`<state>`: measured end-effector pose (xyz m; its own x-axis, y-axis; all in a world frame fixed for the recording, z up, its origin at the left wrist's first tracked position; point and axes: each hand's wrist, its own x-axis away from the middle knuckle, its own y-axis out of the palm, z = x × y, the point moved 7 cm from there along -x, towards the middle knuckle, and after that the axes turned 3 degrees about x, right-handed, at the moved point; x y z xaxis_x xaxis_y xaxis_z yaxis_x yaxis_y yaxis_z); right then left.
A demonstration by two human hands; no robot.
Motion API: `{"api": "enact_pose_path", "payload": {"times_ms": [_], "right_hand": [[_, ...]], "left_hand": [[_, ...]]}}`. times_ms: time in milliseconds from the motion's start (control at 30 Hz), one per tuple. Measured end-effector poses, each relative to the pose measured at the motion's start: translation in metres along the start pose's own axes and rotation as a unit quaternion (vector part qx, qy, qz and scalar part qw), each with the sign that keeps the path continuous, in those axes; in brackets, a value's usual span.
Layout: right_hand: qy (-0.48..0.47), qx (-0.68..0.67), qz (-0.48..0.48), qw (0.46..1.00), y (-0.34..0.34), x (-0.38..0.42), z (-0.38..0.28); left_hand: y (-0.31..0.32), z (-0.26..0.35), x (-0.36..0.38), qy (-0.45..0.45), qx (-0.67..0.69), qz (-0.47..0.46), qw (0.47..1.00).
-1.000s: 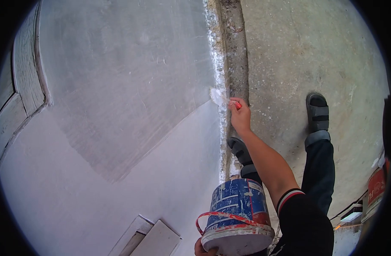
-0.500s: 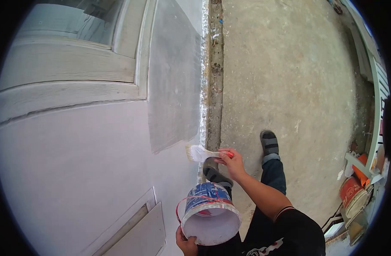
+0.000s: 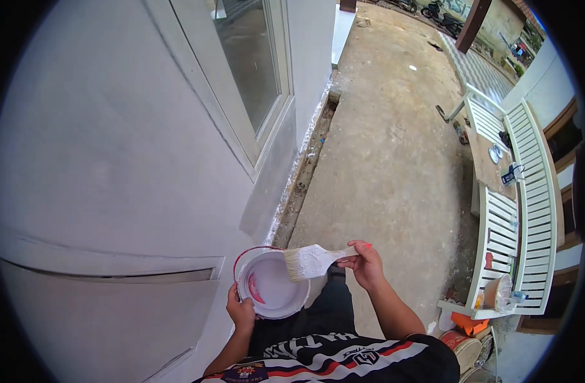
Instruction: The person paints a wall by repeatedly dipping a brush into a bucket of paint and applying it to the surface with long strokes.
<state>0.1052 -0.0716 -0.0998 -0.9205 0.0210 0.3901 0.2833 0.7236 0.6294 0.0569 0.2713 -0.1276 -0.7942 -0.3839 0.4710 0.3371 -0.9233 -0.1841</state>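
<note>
My right hand grips the handle of a wide paintbrush, its white-coated bristles pointing left at the bucket's right rim. Below and left of it, my left hand holds a paint bucket by the rim, thumb over the edge. Inside the bucket lies white paint, with a pinkish-red patch on the inner wall. A thin red bail handle arcs over the bucket's upper left. Beside the bucket stands the pale wall, with a grey unpainted-looking patch under the window.
A window is set in the wall at upper left. Along the wall's foot runs a narrow gutter bordering the concrete floor. At right stands a white slatted bench with a board and small items; buckets sit at its near end.
My view has lifted toward the yard and bench. The brush has moved from beside the wall to the bucket's rim, and the bucket now shows its inside from above.
</note>
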Motion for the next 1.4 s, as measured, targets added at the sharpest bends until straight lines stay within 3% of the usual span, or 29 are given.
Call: {"api": "enact_pose_path", "payload": {"times_ms": [33, 133, 233, 300, 400, 633, 767, 967, 1233, 1333, 1400], "right_hand": [[-0.004, 0.022, -0.003, 1.0, 0.012, 0.009, -0.005], [-0.037, 0.104, -0.008, 0.994, 0.052, 0.038, -0.011], [-0.096, 0.247, -0.012, 0.964, 0.087, 0.059, -0.014], [-0.154, 0.368, -0.031, 0.916, 0.113, 0.071, -0.015], [-0.273, 0.571, -0.114, 0.766, 0.169, 0.096, -0.023], [-0.247, 0.688, -0.275, 0.625, 0.215, 0.107, 0.02], [-0.281, 0.741, -0.293, 0.534, 0.202, 0.096, 0.051], [-0.265, 0.774, -0.281, 0.502, 0.192, 0.101, 0.063], [-0.254, 0.77, -0.255, 0.527, 0.193, 0.102, 0.056], [-0.253, 0.764, -0.257, 0.536, 0.196, 0.107, 0.051], [-0.259, 0.756, -0.261, 0.542, 0.197, 0.105, 0.05]], "left_hand": [[0.0, 0.009, 0.005, -0.003, 0.008, -0.001, 1.0], [-0.004, 0.013, -0.002, 0.113, 0.013, -0.034, 0.993], [-0.005, 0.032, 0.003, 0.139, 0.049, -0.038, 0.988], [-0.008, 0.044, 0.008, 0.142, 0.052, -0.045, 0.987], [-0.013, 0.067, 0.015, 0.173, 0.036, -0.052, 0.983], [-0.025, 0.115, 0.043, 0.269, -0.061, -0.044, 0.96], [-0.033, 0.112, 0.046, 0.292, -0.076, -0.03, 0.953], [-0.042, 0.111, 0.056, 0.296, -0.061, -0.029, 0.953], [-0.045, 0.119, 0.071, 0.285, -0.057, -0.026, 0.956], [-0.043, 0.12, 0.077, 0.21, -0.03, -0.051, 0.976], [-0.041, 0.118, 0.078, 0.226, -0.012, -0.044, 0.973]]}}
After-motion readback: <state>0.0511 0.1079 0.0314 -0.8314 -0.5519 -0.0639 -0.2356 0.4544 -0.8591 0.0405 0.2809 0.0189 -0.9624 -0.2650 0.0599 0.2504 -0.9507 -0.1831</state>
